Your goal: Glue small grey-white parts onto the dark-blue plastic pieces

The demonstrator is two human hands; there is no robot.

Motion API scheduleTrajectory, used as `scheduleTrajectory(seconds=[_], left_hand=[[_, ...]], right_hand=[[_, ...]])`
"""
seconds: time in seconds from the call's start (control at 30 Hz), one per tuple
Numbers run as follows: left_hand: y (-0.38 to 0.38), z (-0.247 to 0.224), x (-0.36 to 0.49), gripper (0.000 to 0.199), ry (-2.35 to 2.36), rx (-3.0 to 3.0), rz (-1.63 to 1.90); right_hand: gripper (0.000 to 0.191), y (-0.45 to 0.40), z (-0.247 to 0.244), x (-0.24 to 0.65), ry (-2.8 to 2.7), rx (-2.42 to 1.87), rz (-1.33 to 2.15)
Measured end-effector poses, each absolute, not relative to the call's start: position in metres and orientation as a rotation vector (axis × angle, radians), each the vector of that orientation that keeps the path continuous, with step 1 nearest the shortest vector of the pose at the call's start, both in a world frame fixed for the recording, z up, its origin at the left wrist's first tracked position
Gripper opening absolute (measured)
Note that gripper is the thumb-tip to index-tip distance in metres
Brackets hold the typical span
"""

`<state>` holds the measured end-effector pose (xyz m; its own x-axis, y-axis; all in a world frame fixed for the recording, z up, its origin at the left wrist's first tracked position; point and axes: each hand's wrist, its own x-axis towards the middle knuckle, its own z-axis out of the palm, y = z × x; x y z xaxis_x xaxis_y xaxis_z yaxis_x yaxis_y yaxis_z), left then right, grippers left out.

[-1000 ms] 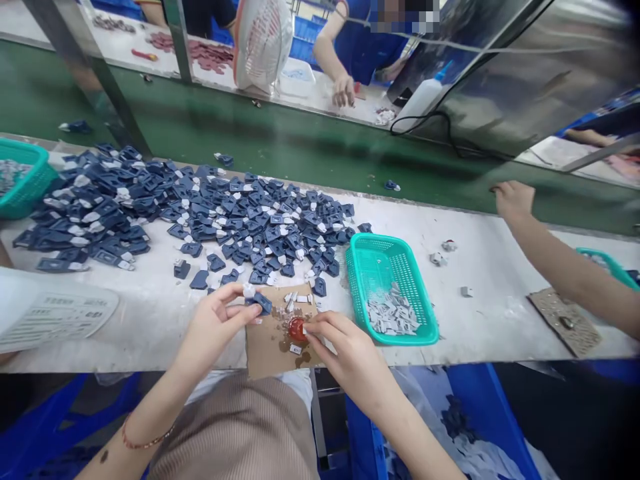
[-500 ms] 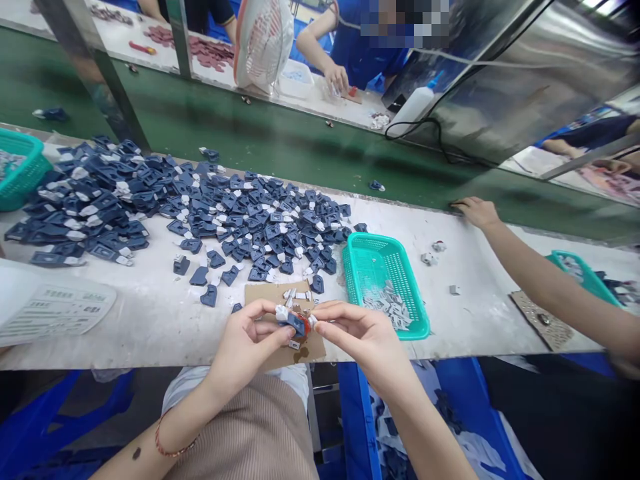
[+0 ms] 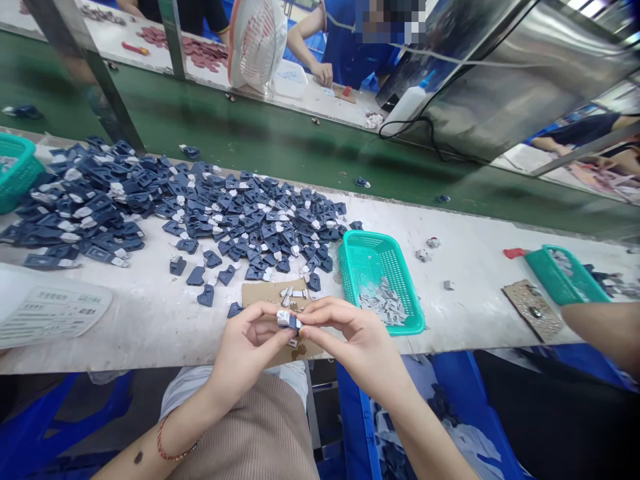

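Observation:
Between my two hands is a small dark blue piece (image 3: 289, 321) with a white end, held above a brown cardboard sheet (image 3: 260, 293). My left hand (image 3: 249, 340) pinches it from the left. From the right, the thumb and fingers of my right hand (image 3: 345, 328) close on its other end. White small parts (image 3: 295, 293) lie on the cardboard just beyond my fingers. A large pile of dark blue pieces with white ends (image 3: 250, 213) spreads over the white table (image 3: 150, 320). Right of the cardboard stands a green basket (image 3: 417, 313) holding grey-white parts.
A green belt (image 3: 300, 157) runs behind the table, carrying a few blue pieces. At the right are a co-worker's arm (image 3: 600, 330), another green basket (image 3: 565, 280) and a speckled board (image 3: 533, 310). A white bag (image 3: 50, 303) lies at the left.
The red thing at the held piece no longer shows, and my hands are closer together. The co-worker's arm at the right has drawn back from the belt edge. Pieces on the belt have shifted left.

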<state>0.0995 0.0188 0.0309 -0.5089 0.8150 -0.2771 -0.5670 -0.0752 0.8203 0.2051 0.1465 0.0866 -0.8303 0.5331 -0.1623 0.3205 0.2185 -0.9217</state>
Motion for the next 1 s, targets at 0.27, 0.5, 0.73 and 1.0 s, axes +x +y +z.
scheduleTrajectory(seconds=[0.27,0.5,0.73,1.0], left_hand=[[0.020,0.038,0.101,0.008,1.249,0.417,1.794],[0.027,0.036,0.105,0.010,1.289,0.436,1.789],[0.031,0.033,0.087,0.017,1.609,1.075,1.571],[0.061,0.047,0.042,0.006,1.783,1.226,1.546]], right_hand=[[0.036,0.136,0.074,0.204,-1.922,-0.948,2.086],[0.038,0.120,0.058,0.197,-1.671,-1.003,2.176],[0.039,0.129,0.059,0.206,-1.860,-0.989,2.112],[0.031,0.258,0.052,0.260,-2.599,-1.451,0.327]])
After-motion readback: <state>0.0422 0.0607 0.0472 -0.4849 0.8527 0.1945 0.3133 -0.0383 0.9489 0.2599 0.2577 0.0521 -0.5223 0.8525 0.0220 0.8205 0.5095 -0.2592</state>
